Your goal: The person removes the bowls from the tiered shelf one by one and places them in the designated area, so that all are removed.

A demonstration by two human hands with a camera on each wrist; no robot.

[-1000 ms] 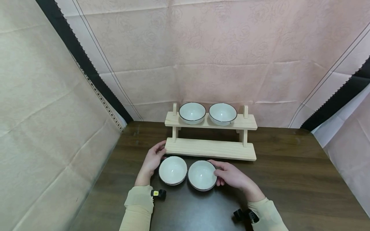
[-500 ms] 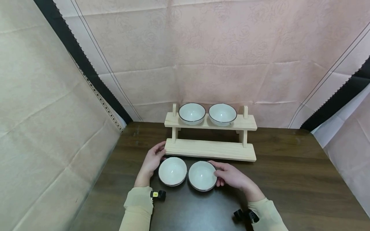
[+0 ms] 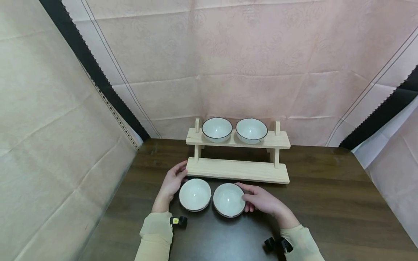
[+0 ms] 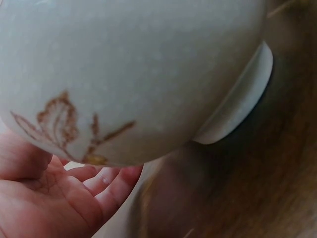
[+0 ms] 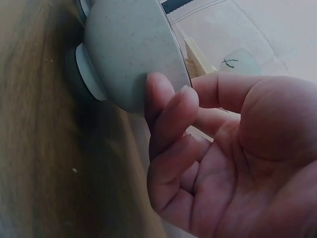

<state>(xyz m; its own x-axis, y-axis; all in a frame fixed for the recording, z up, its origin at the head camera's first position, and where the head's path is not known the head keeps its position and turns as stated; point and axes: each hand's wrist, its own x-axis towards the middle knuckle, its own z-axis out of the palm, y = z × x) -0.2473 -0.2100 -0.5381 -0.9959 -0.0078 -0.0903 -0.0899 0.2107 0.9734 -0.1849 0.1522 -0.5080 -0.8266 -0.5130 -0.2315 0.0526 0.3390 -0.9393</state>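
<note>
Two white bowls stand side by side on the table in front of the wooden rack. My right hand [image 3: 261, 198] pinches the dark rim of the right bowl [image 3: 228, 201], the thumb over the edge and the fingers along the outer wall, also seen in the right wrist view. Just left of the left bowl [image 3: 195, 195] is my left hand [image 3: 172, 183], its fingertips at the left end of the rack's lower board [image 3: 238, 170]. In the left wrist view its fingers look relaxed, partly hidden behind a bowl wall with a brown leaf print [image 4: 58, 121].
On the rack's upper board [image 3: 238, 138] sit two more dark-rimmed bowls, a left one [image 3: 217, 129] and a right one [image 3: 251, 130]. Pale cloth [image 3: 248, 72] hangs behind the dark wooden table [image 3: 336, 203] and at its sides.
</note>
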